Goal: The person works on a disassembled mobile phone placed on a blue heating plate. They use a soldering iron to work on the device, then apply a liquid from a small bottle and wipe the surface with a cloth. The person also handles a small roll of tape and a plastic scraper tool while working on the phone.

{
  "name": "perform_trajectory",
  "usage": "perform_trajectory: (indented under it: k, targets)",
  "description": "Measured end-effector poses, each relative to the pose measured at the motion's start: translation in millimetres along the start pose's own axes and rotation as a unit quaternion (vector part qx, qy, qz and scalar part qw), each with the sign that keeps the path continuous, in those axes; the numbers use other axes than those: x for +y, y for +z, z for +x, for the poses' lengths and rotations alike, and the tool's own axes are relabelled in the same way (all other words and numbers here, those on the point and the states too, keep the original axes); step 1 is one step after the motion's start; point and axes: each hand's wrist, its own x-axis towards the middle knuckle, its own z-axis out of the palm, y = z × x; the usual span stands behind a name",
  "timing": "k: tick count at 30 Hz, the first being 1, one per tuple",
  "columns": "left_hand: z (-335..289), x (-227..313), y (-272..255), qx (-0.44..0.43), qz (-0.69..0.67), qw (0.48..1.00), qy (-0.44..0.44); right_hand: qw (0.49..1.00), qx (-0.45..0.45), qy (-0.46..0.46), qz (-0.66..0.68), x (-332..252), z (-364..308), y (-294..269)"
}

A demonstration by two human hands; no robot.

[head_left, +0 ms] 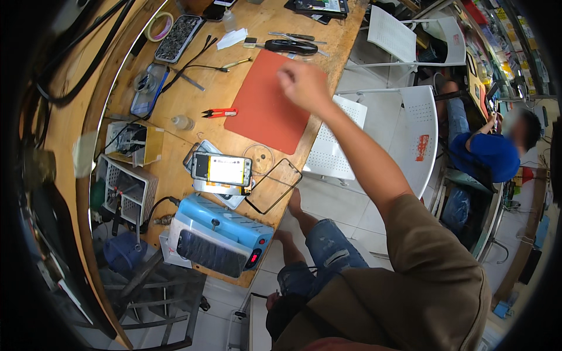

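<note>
My right hand (304,86) is over the upper part of a red-orange mat (257,108), its fingers curled in; whether they hold something small is hidden. At the lower edge a small part of what looks like my left hand (273,300) shows beside my thigh, its fingers too unclear to read. Red-handled thread snips (221,112) lie at the mat's left edge. Nearer me, a phone with a lit white screen (225,169) rests on other phone parts. A thin black phone frame (275,187) lies beside it, reaching the table edge.
A blue heating machine (222,219) bears a dark phone screen (212,253). Across the table lie a black screwdriver (291,47), cables (187,64), a tray of small parts (178,38) and a small bottle (182,122). White chairs (410,123) and a person in blue (492,153) are right.
</note>
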Motion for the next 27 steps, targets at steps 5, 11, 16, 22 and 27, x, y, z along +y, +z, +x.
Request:
perform_trajectory:
  k: [5,11,16,22,27]
  targets:
    - [7.6,20.6,-4.6,-0.004,0.017,0.999,-0.05,0.99,0.121,0.046,-0.059,162.1,51.9,-36.5]
    - [-1.8,31.8,-16.0,0.003,0.003,0.998,-0.062,0.986,-0.038,-0.009,-0.164,179.1,96.0,-39.7]
    - [5.7,57.3,-25.2,-0.029,-0.036,0.999,-0.022,0.961,-0.156,-0.072,-0.218,205.4,106.3,-52.3]
    - [-31.7,135.0,-90.1,-0.178,0.109,0.977,-0.046,0.998,-0.053,0.01,-0.018,169.3,47.8,-83.1]
    - [-105.9,320.3,-135.2,-0.189,0.076,0.976,0.075,0.933,-0.064,0.094,0.34,70.1,-57.6,-102.5]
